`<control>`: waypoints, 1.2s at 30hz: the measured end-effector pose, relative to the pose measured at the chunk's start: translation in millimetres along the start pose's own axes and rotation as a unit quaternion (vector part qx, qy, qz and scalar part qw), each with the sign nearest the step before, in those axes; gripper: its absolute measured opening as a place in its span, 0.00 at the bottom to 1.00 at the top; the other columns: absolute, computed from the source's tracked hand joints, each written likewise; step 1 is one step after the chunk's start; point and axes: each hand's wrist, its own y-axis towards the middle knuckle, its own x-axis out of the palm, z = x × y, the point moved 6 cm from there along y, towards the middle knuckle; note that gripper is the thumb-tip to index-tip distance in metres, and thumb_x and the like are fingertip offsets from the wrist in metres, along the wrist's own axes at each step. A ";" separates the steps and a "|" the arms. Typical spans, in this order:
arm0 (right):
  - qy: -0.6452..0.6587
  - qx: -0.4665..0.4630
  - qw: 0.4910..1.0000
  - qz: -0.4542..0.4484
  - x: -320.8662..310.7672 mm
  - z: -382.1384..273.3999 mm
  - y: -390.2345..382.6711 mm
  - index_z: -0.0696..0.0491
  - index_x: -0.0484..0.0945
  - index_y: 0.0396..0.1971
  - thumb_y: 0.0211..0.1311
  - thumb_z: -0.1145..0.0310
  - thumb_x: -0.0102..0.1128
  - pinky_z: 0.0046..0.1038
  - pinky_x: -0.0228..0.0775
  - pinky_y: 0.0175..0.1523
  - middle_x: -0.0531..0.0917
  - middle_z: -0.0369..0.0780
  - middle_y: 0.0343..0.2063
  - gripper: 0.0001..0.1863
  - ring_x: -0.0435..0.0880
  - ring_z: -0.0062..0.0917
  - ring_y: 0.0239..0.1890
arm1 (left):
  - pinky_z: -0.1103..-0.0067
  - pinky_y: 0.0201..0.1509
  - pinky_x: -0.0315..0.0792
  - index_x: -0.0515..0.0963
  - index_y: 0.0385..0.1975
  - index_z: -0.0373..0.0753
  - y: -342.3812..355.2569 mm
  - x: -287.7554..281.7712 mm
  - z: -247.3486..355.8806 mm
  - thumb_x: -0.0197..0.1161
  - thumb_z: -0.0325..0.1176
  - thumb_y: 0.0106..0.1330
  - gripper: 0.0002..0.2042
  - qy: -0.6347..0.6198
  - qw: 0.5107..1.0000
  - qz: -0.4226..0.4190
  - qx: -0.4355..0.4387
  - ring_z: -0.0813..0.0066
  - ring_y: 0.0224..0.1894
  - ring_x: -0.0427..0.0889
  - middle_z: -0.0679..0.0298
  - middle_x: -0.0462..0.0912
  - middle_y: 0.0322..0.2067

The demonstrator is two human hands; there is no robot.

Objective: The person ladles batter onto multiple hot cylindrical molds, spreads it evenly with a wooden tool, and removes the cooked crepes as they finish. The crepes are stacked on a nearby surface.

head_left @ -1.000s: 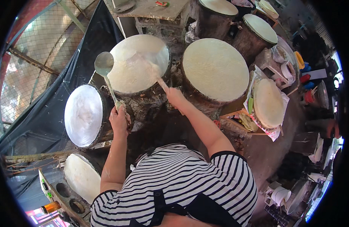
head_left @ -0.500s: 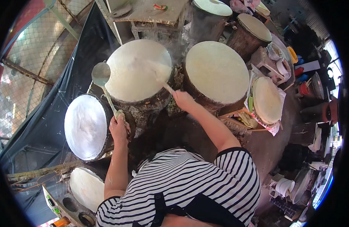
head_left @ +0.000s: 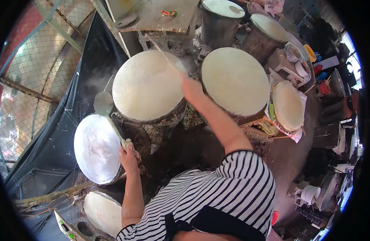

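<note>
My left hand (head_left: 130,156) is closed round the handle of a metal ladle (head_left: 103,103), whose round bowl is over the far edge of a shiny bare round griddle (head_left: 97,148). Pale stuff is smeared on the ladle's handle and that hand. My right hand (head_left: 191,89) grips a thin stick-like tool (head_left: 159,48) at the right edge of another griddle; its end near the hand is blurred. A smooth, pale layer of batter (head_left: 146,90) covers that griddle, and steam rises nearby. Right of it stands a second batter-coated griddle (head_left: 235,80).
A pale round sheet (head_left: 288,106) lies on a cloth-covered stand at the right. Another coated griddle (head_left: 102,213) is at the lower left. More drum-shaped stoves (head_left: 219,30) stand at the back beside a table (head_left: 165,22). Dark plastic sheeting (head_left: 78,80) hangs at the left.
My right hand has moved up along the griddle's right edge, and its tool now points up and left. The ladle has dropped toward the bare griddle. The view has shifted slightly.
</note>
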 end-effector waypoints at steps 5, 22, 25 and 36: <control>-0.007 0.071 0.997 -0.006 14.0 17.0 -33.8 0.60 0.61 0.53 0.55 0.72 0.47 0.40 0.74 0.28 0.79 0.48 0.23 0.24 0.80 0.43 0.23 | 0.84 0.10 0.59 0.69 0.26 0.38 13.6 21.0 -11.9 0.53 0.35 0.64 0.08 -0.061 0.996 -0.064 0.020 0.82 0.09 0.65 0.71 0.63 0.13; -0.049 -0.020 0.996 -0.065 18.2 10.9 -34.4 0.54 0.63 0.55 0.55 0.72 0.47 0.39 0.73 0.30 0.79 0.49 0.28 0.24 0.81 0.41 0.27 | 0.85 0.10 0.60 0.68 0.26 0.40 4.5 64.3 -7.8 0.53 0.36 0.65 0.09 -0.048 0.992 -0.113 0.019 0.83 0.10 0.66 0.71 0.66 0.18; -0.027 -0.110 0.993 -0.035 1.5 12.5 -8.3 0.55 0.66 0.49 0.55 0.72 0.45 0.42 0.72 0.31 0.79 0.49 0.28 0.19 0.80 0.42 0.28 | 0.85 0.11 0.60 0.67 0.26 0.40 4.7 70.5 -4.0 0.53 0.36 0.65 0.09 -0.050 0.991 -0.121 0.025 0.83 0.11 0.66 0.71 0.66 0.17; 0.022 0.023 0.995 -0.090 22.9 -27.3 -90.6 0.52 0.55 0.60 0.56 0.70 0.47 0.44 0.73 0.33 0.78 0.49 0.26 0.29 0.81 0.43 0.28 | 0.85 0.10 0.59 0.68 0.27 0.38 14.3 70.0 -6.0 0.55 0.33 0.64 0.07 -0.075 0.991 -0.108 0.013 0.83 0.10 0.66 0.70 0.66 0.15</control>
